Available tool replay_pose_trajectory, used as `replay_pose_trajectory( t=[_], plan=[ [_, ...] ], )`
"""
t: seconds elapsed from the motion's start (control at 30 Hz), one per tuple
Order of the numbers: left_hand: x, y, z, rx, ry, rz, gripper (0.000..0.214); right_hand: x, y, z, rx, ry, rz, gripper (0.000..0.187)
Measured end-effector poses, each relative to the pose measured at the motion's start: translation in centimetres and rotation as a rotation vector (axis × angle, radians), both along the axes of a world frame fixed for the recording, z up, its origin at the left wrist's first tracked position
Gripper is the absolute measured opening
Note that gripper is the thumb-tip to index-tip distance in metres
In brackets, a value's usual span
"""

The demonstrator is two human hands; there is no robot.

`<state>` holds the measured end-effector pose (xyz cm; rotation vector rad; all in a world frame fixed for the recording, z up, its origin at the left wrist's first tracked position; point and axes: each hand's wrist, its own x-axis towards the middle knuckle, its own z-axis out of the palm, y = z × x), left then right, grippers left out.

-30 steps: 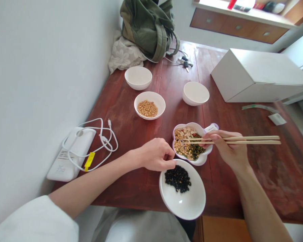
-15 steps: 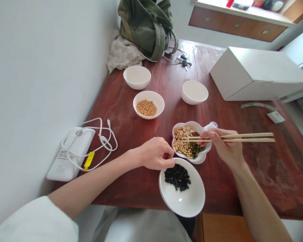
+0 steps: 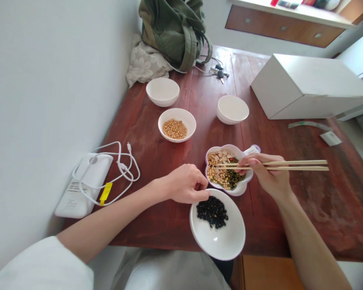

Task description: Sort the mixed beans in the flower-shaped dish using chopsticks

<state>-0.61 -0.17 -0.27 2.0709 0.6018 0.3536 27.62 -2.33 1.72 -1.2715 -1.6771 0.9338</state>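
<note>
In my right hand (image 3: pixel 268 173) is a pair of chopsticks (image 3: pixel 296 165), their tips down among the beans in a flower-shaped dish (image 3: pixel 244 190). That dish has a purple edge and holds yellow soybeans (image 3: pixel 213 173), dark green beans (image 3: pixel 234 177) and pale flat pieces (image 3: pixel 225 155). My left hand (image 3: pixel 189 184) is closed, thumb and fingers pinching the far-left rim of a white bowl (image 3: pixel 222 245). Black beans (image 3: pixel 212 212) lie inside this bowl, which tilts at the table's near edge, right against the dish.
Beyond my hands stand a white bowl (image 3: pixel 177 139) of soybeans and two white bowls (image 3: pixel 162 92) (image 3: pixel 232 110) with nothing visible in them. A power bank (image 3: pixel 78 201) with a white cable lies left by the wall. A white box (image 3: pixel 314 88), keys (image 3: pixel 220 74) and a green bag (image 3: pixel 172 34) sit farther back.
The whole view has shifted very slightly. Both hands, the chopsticks and the bowls keep the same positions relative to one another.
</note>
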Motion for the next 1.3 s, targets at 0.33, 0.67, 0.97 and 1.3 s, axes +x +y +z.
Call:
replay_pose_trajectory(
  t=[0.33,0.67,0.97,1.3],
  plan=[
    [0.05,0.00,-0.03,-0.001,-0.005,-0.004,0.028,0.01,-0.04,0.13,0.013,-0.018,0.006,0.024],
    [0.04,0.00,0.10,-0.009,0.007,-0.008,0.029,0.17,-0.07,-0.14,0.034,-0.034,0.023,0.025],
    [0.00,0.04,0.06,-0.002,0.003,-0.007,0.029,0.36,-0.10,-0.29,0.019,-0.021,-0.001,0.024],
    [0.02,0.02,-0.02,0.002,0.000,-0.015,0.029,-0.05,-0.15,-0.03,-0.008,-0.005,-0.002,0.025]
  ],
)
